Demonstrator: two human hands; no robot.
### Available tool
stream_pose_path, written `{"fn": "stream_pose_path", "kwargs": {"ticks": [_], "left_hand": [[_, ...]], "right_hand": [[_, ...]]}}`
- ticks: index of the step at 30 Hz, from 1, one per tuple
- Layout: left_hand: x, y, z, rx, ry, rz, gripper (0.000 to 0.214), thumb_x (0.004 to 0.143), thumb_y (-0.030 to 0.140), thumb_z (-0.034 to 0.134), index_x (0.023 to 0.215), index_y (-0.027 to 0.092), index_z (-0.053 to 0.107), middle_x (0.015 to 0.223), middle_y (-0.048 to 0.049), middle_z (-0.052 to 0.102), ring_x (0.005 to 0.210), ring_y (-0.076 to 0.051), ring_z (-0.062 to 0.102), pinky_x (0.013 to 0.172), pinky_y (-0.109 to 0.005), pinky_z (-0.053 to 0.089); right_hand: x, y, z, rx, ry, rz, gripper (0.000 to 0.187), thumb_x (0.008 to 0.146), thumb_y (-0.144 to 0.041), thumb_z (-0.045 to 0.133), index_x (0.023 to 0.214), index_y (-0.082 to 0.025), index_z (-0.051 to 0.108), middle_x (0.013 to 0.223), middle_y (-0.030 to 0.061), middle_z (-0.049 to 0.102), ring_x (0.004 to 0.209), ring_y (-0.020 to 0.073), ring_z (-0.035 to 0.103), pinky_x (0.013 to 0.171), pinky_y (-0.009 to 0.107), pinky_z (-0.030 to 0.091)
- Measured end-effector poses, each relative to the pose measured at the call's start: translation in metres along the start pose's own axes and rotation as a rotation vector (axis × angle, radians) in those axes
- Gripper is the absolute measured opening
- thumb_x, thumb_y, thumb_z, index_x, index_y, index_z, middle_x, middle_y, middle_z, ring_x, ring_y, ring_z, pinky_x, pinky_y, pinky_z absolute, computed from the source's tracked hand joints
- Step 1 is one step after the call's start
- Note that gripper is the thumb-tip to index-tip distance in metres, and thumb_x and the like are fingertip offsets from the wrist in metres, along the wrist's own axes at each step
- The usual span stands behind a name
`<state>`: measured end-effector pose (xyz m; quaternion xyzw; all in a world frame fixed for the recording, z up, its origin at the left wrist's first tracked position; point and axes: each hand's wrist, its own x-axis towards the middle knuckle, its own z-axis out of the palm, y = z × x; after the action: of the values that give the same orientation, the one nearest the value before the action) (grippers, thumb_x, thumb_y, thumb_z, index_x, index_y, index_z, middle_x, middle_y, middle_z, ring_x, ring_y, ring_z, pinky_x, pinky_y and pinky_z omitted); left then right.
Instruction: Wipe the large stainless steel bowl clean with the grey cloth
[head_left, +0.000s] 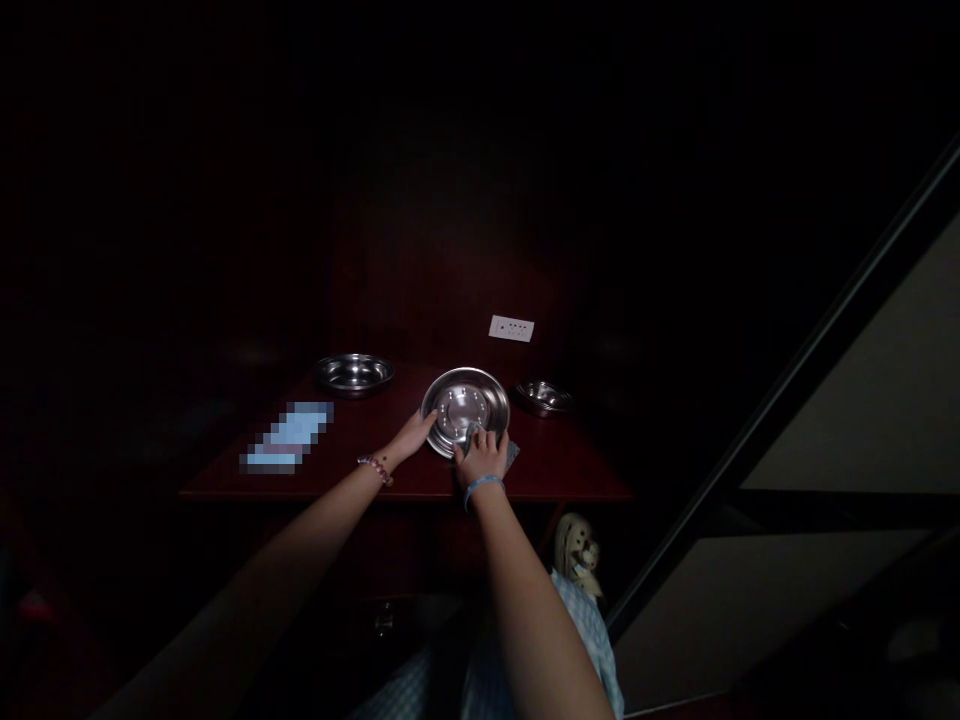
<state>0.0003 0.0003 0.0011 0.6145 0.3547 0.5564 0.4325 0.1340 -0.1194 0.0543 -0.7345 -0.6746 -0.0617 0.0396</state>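
A shiny round steel dish (463,408) is tilted up above the dark red tabletop, its inside facing me. My left hand (414,435) grips its left rim, thumb on the inner side. On the lower right rim, my right hand (484,456) presses a grey cloth (514,455) against the metal, fingers bent over it. Part of the cloth sticks out beyond the right side of that hand. A beaded bracelet circles my left wrist, and a blue band my right.
Another steel dish (354,374) stands at the back left of the table (405,482), and smaller steelware (544,397) at the back right. A blurred, pixelated bright rectangle (292,436) lies on the left. Behind is a wall socket plate (511,328). A pale clog (576,545) is below.
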Motion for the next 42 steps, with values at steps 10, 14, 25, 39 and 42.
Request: {"fn": "stream_pose_path", "kwargs": {"ticks": [10, 14, 25, 39, 42], "left_hand": [[0.001, 0.004, 0.003, -0.059, 0.048, -0.045, 0.054, 0.086, 0.047, 0.063, 0.125, 0.01, 0.065, 0.134, -0.0185, 0.069, 0.133, -0.033, 0.058, 0.121, -0.046, 0.035], [-0.002, 0.007, 0.002, 0.001, 0.005, -0.041, 0.056, 0.087, 0.05, 0.06, 0.125, 0.01, 0.064, 0.134, -0.0191, 0.069, 0.131, -0.033, 0.06, 0.119, -0.046, 0.038], [-0.012, 0.019, 0.0, 0.14, -0.141, 0.069, 0.067, 0.082, 0.032, 0.068, 0.143, 0.013, 0.049, 0.141, -0.0153, 0.062, 0.143, -0.029, 0.049, 0.125, -0.046, 0.029], [-0.007, 0.017, 0.001, 0.059, -0.124, -0.021, 0.054, 0.074, 0.033, 0.073, 0.124, 0.013, 0.067, 0.118, -0.0135, 0.076, 0.123, -0.033, 0.064, 0.115, -0.052, 0.042], [-0.007, 0.018, 0.001, 0.059, -0.096, -0.05, 0.049, 0.074, 0.027, 0.07, 0.121, 0.013, 0.068, 0.112, -0.0128, 0.078, 0.12, -0.032, 0.067, 0.115, -0.053, 0.043]], "right_hand": [[-0.004, -0.002, 0.0, 0.051, -0.022, -0.026, 0.068, 0.104, -0.049, 0.028, 0.156, -0.007, 0.043, 0.161, 0.0188, 0.042, 0.151, 0.0312, 0.03, 0.126, 0.046, 0.006], [-0.005, -0.007, -0.001, 0.095, -0.036, -0.024, 0.068, 0.104, -0.05, 0.028, 0.157, -0.011, 0.04, 0.161, 0.0176, 0.042, 0.149, 0.0319, 0.033, 0.124, 0.048, 0.013], [-0.008, -0.017, -0.003, 0.194, -0.087, -0.036, 0.071, 0.106, -0.053, 0.023, 0.159, -0.007, 0.034, 0.162, 0.0217, 0.039, 0.151, 0.032, 0.032, 0.121, 0.049, 0.022], [-0.009, -0.018, -0.004, 0.23, -0.079, -0.221, 0.07, 0.105, -0.056, 0.032, 0.16, -0.013, 0.035, 0.16, 0.016, 0.044, 0.144, 0.0296, 0.043, 0.12, 0.039, 0.029], [-0.011, -0.018, -0.003, 0.194, -0.07, -0.219, 0.07, 0.105, -0.056, 0.035, 0.16, -0.013, 0.034, 0.161, 0.0162, 0.042, 0.145, 0.0307, 0.041, 0.12, 0.04, 0.029]]}}
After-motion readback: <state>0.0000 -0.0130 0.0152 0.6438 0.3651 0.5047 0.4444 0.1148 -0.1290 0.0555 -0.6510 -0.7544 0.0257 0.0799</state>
